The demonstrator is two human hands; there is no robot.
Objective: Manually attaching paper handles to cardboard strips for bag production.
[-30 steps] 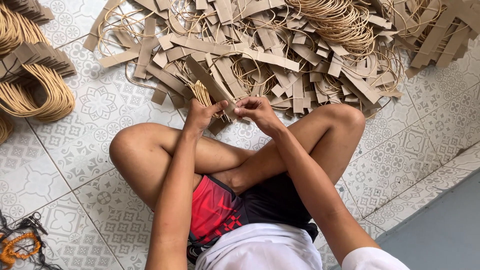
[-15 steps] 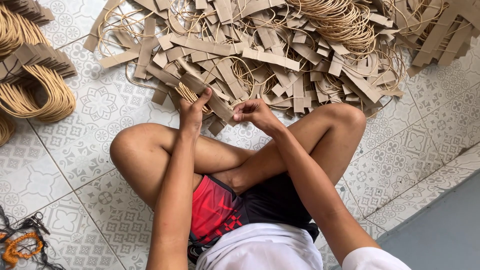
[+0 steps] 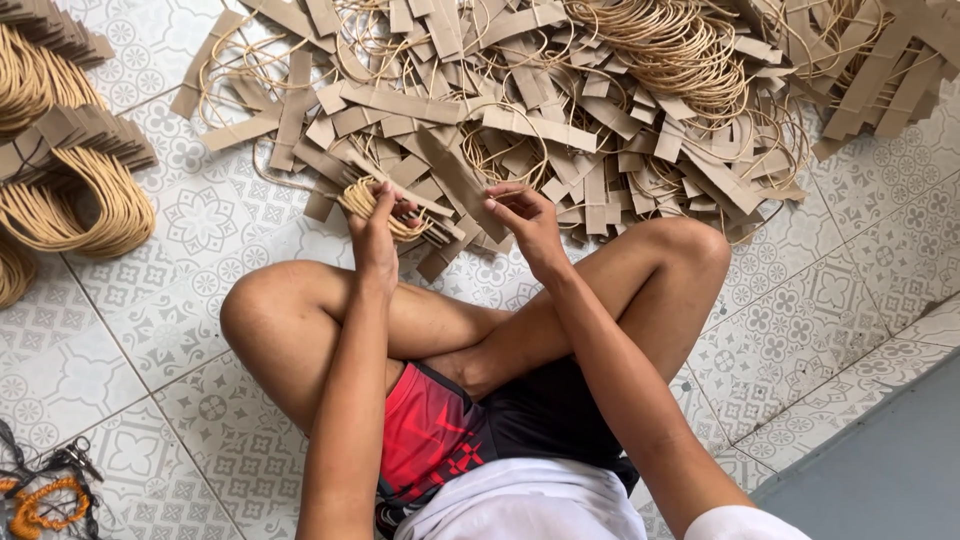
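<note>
While the left hand (image 3: pixel 375 225) clamps shut around a bundle of cord handles (image 3: pixel 385 205) above the knee, the right hand (image 3: pixel 525 220) hovers beside it, fingers curled, holding nothing I can see, by the cardboard pile (image 3: pixel 560 110).

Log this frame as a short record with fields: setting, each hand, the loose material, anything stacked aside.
setting: person sitting cross-legged on a patterned tile floor
left hand: left hand closed around a bundle of paper-bag handles, tan cord loops with brown paper strips
right hand: right hand raised beside the bundle, fingers curled; whether it pinches anything cannot be told
loose material: big loose pile of handles on the floor ahead of the knees
stacked aside: neat stacks of handles at the left edge
</note>
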